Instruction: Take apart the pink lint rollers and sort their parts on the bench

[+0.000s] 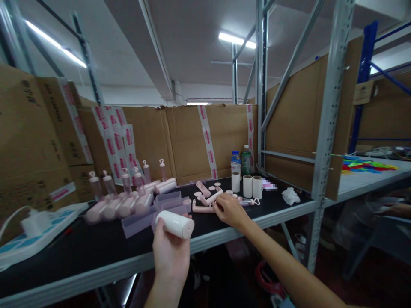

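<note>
2 hands: left hand (pixel 170 250) grips smooth white cylinder (pixel 176 223); right hand (pixel 230 210) on pink parts (pixel 205 201).

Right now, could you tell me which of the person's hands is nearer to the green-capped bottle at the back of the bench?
Right. The right hand rests among pink parts just in front of the green-capped bottle; the left hand holds a white cylinder off the bench's front edge.

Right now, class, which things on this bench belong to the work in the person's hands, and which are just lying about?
In use:
- white cylinder, held in the left hand
- pink parts, under the right hand
- pink bottles in rows

Lying about:
- two drink bottles
- crumpled white cloth
- white charger
</note>
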Motion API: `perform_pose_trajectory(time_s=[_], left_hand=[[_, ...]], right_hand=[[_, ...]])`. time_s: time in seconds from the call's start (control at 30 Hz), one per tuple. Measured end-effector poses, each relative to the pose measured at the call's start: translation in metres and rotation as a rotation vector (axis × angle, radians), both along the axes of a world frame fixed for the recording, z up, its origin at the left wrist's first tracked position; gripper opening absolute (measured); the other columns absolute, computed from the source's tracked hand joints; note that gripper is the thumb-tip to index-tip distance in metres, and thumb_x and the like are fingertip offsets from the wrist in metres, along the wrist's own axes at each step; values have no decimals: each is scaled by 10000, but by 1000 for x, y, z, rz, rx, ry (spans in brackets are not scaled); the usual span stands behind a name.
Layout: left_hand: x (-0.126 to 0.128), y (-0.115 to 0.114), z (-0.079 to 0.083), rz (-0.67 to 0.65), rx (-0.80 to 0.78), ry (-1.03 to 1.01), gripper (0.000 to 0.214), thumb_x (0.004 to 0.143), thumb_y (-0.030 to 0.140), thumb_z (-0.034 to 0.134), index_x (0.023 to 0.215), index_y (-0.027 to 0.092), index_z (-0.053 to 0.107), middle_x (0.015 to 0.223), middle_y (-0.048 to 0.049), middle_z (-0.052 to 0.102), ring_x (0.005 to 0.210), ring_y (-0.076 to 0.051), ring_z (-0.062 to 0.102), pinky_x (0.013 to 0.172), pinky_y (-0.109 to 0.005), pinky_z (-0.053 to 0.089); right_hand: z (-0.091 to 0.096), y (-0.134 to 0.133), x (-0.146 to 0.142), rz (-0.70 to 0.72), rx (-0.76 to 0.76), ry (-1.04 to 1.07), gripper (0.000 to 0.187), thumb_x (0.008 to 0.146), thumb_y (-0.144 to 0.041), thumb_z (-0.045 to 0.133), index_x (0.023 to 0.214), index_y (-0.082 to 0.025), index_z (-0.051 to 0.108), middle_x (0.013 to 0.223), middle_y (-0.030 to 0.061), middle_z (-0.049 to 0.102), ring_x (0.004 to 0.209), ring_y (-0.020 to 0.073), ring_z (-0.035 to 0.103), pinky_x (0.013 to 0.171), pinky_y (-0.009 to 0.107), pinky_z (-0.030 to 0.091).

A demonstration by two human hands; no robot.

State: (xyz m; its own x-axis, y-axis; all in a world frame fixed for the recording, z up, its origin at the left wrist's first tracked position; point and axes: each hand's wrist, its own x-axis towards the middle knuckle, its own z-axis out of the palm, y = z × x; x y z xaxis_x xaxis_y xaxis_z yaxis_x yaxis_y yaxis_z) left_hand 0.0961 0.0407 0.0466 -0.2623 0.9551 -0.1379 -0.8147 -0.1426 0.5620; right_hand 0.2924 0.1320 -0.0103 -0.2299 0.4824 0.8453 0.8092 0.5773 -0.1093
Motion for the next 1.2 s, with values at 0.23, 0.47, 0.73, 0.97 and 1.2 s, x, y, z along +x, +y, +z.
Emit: perform_pose_trajectory(time_s=[0.23,0.47,0.73,0.97,1.2], left_hand=[[3,6,-10,-81,168,70,115,996,212,599,1087,176,659,1086,-95,720,961,-182,712,765,-271,624],[0,-6,-23,-111,375,470,552,724,259,912,1147,250,557,1062,-8,669,1010,-209,687,797,-341,656],[-23,-7,-21,-25,346,574,528,673,388,934,1044,177,623,1014,-45,709,977,-239,712,778,-373,685],[-31,-4,-20,-49,314,573,583,582,314,977,1020,165,622,971,-49,726,923,-252,735,713,-353,688],[-30,-2,-23,-27,305,553,564,589,287,965,1018,169,617,941,-33,713,902,-255,742,683,-363,691]], right_hand=[[9,-42,-13,295,-96,396,148,1002,-264,583,1141,-216,603,1126,99,644,1029,247,621,918,387,488],[1,-84,-45,782,-425,916,403,892,-326,793,1185,-258,526,1136,56,675,1019,215,677,882,335,534],[2,-74,-45,876,-457,1060,386,843,-312,841,1098,-253,557,1076,26,647,948,174,668,818,278,533],[1,-71,-42,915,-526,1076,384,813,-333,858,1039,-248,561,1001,0,607,835,144,624,710,249,539],[-5,-69,-45,886,-520,1111,385,799,-318,868,1018,-234,562,1029,5,611,797,129,617,679,237,532]])
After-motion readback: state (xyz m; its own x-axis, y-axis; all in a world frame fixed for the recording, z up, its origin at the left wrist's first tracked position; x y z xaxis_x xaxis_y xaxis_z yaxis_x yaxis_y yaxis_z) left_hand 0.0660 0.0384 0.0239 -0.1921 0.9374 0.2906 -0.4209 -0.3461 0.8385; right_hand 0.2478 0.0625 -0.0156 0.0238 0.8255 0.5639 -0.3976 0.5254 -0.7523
